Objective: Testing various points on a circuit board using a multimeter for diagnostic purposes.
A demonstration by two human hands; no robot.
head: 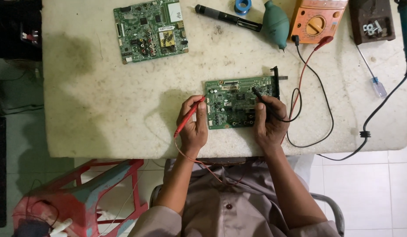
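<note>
Small green rectangular circuit board (238, 102) flat on pale worn tabletop (102, 109), near its front edge. Left hand (193, 123) grips thin red probe (189, 117) at board's left edge. Right hand (270, 119) pinches black probe (260, 95), tip on board's right part. Orange multimeter (316, 19) well beyond board.

**Desk and its load**

A worn white desk (102, 109) carries two green boards: one (238, 103) near the front edge, another (150, 30) at the back. Along the back lie a black pen-like tool (227, 17), blue tape roll (243, 6), teal blower (276, 24), orange meter (316, 19) and screwdriver (373, 79).
</note>
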